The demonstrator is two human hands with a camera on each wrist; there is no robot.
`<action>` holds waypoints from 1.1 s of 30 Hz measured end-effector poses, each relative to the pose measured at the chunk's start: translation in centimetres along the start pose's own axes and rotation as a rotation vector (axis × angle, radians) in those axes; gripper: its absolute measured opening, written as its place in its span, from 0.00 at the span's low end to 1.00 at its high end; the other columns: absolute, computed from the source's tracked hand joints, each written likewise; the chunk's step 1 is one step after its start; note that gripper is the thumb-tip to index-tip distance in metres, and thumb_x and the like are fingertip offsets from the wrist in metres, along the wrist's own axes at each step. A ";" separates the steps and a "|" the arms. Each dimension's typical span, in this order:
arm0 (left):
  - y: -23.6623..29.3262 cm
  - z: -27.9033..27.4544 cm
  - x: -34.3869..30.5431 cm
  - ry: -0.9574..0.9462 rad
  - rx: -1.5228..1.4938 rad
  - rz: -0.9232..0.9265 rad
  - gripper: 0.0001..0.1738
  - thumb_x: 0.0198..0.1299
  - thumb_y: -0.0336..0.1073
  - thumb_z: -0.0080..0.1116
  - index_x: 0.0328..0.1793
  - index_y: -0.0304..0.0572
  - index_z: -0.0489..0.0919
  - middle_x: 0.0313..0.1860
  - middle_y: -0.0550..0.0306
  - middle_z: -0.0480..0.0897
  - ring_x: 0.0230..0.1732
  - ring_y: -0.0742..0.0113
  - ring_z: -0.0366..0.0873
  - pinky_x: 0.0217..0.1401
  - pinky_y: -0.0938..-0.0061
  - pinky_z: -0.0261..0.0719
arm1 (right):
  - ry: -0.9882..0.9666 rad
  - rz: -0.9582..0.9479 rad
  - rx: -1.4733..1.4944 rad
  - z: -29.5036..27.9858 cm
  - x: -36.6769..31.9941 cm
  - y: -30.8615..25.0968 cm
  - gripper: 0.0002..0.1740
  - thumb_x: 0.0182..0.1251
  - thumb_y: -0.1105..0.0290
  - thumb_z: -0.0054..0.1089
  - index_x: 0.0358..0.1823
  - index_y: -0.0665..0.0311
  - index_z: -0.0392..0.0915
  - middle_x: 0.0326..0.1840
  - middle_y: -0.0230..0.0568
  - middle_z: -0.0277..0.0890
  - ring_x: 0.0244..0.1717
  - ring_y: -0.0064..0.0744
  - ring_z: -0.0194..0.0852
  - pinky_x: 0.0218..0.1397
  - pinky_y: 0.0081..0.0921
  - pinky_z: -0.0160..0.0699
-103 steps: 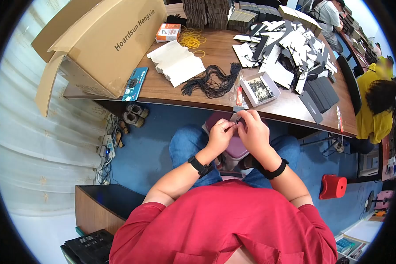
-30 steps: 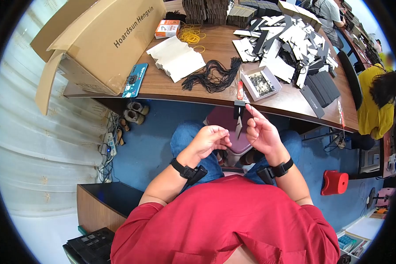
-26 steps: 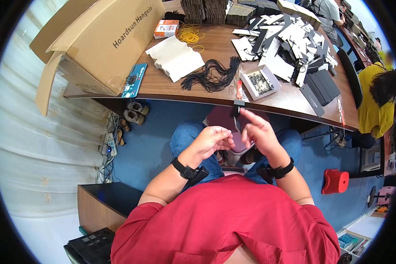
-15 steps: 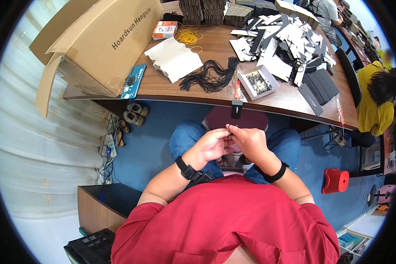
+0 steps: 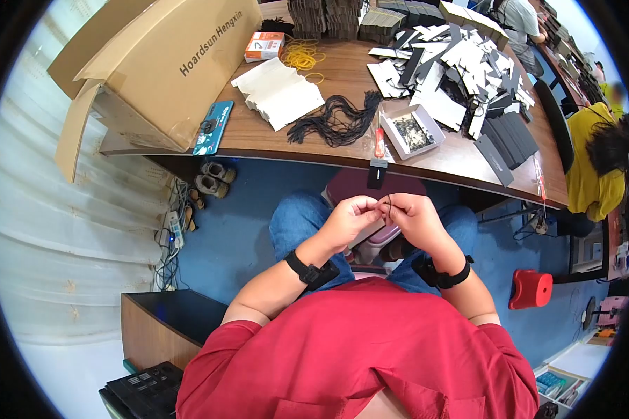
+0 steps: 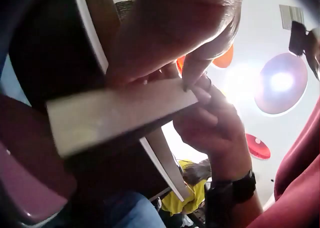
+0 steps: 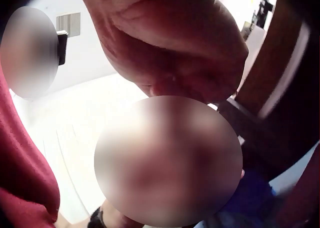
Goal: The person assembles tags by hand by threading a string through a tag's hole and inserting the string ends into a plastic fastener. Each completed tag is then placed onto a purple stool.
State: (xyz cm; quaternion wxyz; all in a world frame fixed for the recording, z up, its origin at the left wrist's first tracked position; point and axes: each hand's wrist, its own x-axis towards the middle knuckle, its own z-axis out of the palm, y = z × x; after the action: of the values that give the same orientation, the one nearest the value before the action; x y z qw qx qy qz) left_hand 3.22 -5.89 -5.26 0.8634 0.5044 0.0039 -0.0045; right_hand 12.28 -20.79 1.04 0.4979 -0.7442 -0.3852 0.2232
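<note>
Both hands meet by their fingertips above the lap, just out from the table's edge. My left hand [image 5: 349,221] [image 6: 175,28] pinches one end of a pale flat strip [image 6: 120,114] with a dark side edge. My right hand [image 5: 416,222] [image 6: 215,125] touches that same end, and a thin black cord [image 5: 390,201] loops at its pinched fingertips. In the right wrist view the right hand [image 7: 175,43] fills the top and a blur hides the fingers. A black block [image 5: 377,173] sits at the table edge, beyond the hands.
On the table [image 5: 258,148] are a black cord bundle [image 5: 337,120], a tray of small parts [image 5: 412,133], a heap of black and white strips [image 5: 461,66], dark cards [image 5: 507,143] and a cardboard box [image 5: 168,70]. A stool [image 5: 374,183] stands below the edge.
About a second ago the hands were apart and a strip hung near the black block; now the hands are together with a strip between them. Since half a second ago they have shifted slightly right.
</note>
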 end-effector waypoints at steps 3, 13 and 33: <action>-0.1 0.1 -0.2 0.112 -0.026 -0.022 0.09 0.64 0.28 0.54 0.48 0.35 0.77 0.42 0.60 0.80 0.44 0.76 0.75 0.51 0.81 0.73 | 0.201 -0.305 -0.444 -0.6 -0.4 -1.3 0.04 0.52 0.78 0.62 0.31 0.66 0.80 0.27 0.39 0.76 0.27 0.35 0.77 0.31 0.27 0.75; 0.3 0.6 -0.4 0.063 -0.047 0.051 0.14 0.63 0.28 0.55 0.55 0.35 0.75 0.45 0.61 0.79 0.47 0.77 0.74 0.53 0.80 0.72 | 0.109 -0.058 0.083 -1.3 -0.3 0.0 0.02 0.58 0.80 0.58 0.33 0.68 0.77 0.32 0.41 0.74 0.30 0.29 0.76 0.33 0.24 0.74; 0.5 1.6 -0.1 0.060 0.331 0.154 0.20 0.61 0.22 0.53 0.54 0.41 0.60 0.44 0.58 0.72 0.48 0.75 0.71 0.52 0.79 0.70 | 0.328 -0.197 -0.507 -2.9 -0.6 -2.1 0.04 0.61 0.76 0.55 0.35 0.69 0.76 0.26 0.44 0.76 0.27 0.36 0.79 0.33 0.26 0.76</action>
State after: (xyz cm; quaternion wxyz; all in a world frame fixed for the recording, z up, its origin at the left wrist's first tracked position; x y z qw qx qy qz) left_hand 3.08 -6.99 -4.06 0.7660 0.6383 -0.0098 0.0761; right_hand 13.25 -22.50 4.12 0.3714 -0.8297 -0.4135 -0.0520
